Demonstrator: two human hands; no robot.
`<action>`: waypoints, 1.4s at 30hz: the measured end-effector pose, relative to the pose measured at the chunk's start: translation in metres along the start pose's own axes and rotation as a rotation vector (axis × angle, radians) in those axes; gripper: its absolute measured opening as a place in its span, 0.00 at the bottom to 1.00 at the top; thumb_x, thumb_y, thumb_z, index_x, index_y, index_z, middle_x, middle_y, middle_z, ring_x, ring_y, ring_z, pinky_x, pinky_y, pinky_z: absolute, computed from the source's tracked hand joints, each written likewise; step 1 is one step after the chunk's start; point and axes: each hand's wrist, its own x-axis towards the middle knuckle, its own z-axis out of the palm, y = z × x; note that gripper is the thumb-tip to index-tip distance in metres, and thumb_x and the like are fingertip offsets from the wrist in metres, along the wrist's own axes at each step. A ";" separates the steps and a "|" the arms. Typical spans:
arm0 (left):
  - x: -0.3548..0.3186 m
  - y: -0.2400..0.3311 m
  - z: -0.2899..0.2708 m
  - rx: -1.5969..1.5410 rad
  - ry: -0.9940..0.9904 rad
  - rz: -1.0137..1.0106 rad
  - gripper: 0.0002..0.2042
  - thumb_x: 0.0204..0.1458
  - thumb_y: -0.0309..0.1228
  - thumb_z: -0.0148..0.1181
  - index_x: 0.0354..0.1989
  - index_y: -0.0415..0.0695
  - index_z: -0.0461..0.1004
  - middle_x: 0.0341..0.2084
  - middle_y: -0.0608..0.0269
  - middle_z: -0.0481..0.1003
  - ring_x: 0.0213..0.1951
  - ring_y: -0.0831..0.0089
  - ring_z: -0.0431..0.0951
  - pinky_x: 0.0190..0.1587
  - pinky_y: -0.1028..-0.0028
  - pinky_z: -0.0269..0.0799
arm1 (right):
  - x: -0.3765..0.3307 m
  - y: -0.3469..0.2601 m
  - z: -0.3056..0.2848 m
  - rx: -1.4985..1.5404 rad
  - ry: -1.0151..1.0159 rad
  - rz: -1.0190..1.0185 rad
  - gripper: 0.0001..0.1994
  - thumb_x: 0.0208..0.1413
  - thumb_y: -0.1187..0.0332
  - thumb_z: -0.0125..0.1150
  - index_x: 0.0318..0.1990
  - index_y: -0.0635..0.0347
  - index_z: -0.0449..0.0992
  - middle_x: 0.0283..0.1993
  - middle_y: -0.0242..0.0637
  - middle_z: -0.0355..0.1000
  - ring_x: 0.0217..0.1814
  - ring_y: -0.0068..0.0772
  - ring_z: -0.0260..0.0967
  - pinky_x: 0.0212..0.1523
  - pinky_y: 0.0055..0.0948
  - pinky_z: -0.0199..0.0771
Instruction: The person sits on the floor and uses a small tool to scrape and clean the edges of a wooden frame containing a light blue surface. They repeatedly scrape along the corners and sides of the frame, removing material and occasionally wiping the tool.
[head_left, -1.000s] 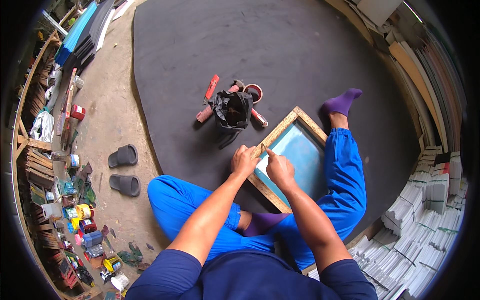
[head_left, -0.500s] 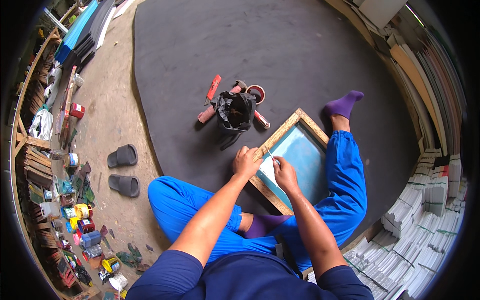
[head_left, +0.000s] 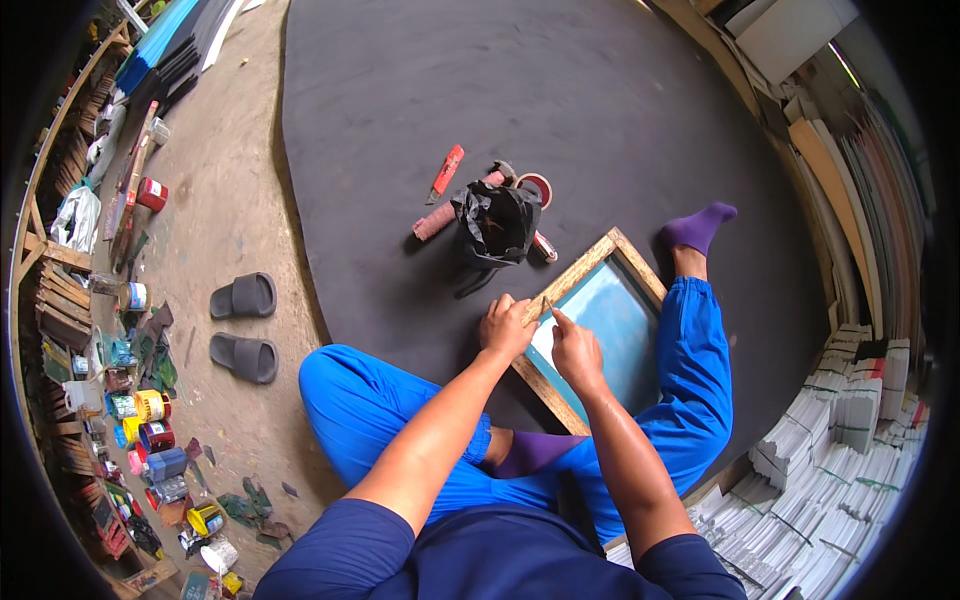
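Observation:
A wooden screen-printing frame (head_left: 640, 272) with blue-and-white mesh (head_left: 612, 335) lies at a slant before me, against my bent right leg. My left hand (head_left: 507, 327) grips the frame's left side near its edge, its fingers curled over the wood. Close beside it, my right hand (head_left: 577, 355) is closed above the mesh, with the index finger reaching toward the same wooden side. It holds a thin stick-like tool; only a bit of it shows near the fingertip, and the rest is hidden by the hand.
Beyond the frame stands a black plastic bag (head_left: 497, 225), ringed by a red-handled cutter (head_left: 446, 174), a pink roller (head_left: 434, 222) and a tape roll (head_left: 536, 188). Dark slippers (head_left: 243, 297) lie left of the black mat (head_left: 400, 80). Paint pots (head_left: 153, 405) line the left; paper stacks (head_left: 800, 520) the right.
The whole view has shifted slightly. My right hand has come nearer the frame's left side, and the pale thin tool that showed clearly is now mostly hidden. The left hand keeps its grip.

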 end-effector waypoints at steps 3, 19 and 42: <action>0.000 -0.001 0.001 -0.008 0.006 -0.002 0.24 0.42 0.39 0.77 0.51 0.52 0.83 0.40 0.64 0.73 0.48 0.61 0.75 0.50 0.62 0.75 | -0.001 -0.003 0.001 -0.008 0.015 0.006 0.18 0.66 0.66 0.54 0.62 0.49 0.76 0.42 0.57 0.79 0.46 0.62 0.77 0.48 0.55 0.75; 0.002 -0.002 -0.002 -0.033 -0.061 0.010 0.22 0.47 0.37 0.72 0.52 0.48 0.81 0.42 0.62 0.74 0.50 0.60 0.74 0.52 0.60 0.74 | 0.011 -0.050 -0.012 -0.337 -0.106 0.052 0.18 0.61 0.72 0.52 0.57 0.59 0.77 0.43 0.53 0.81 0.46 0.56 0.81 0.44 0.51 0.81; 0.001 -0.002 -0.003 0.064 -0.039 0.018 0.23 0.45 0.34 0.74 0.52 0.45 0.81 0.43 0.60 0.73 0.51 0.58 0.75 0.54 0.61 0.74 | 0.008 0.001 -0.004 -0.172 -0.149 -0.008 0.23 0.62 0.69 0.51 0.65 0.48 0.74 0.44 0.61 0.79 0.48 0.61 0.78 0.50 0.53 0.77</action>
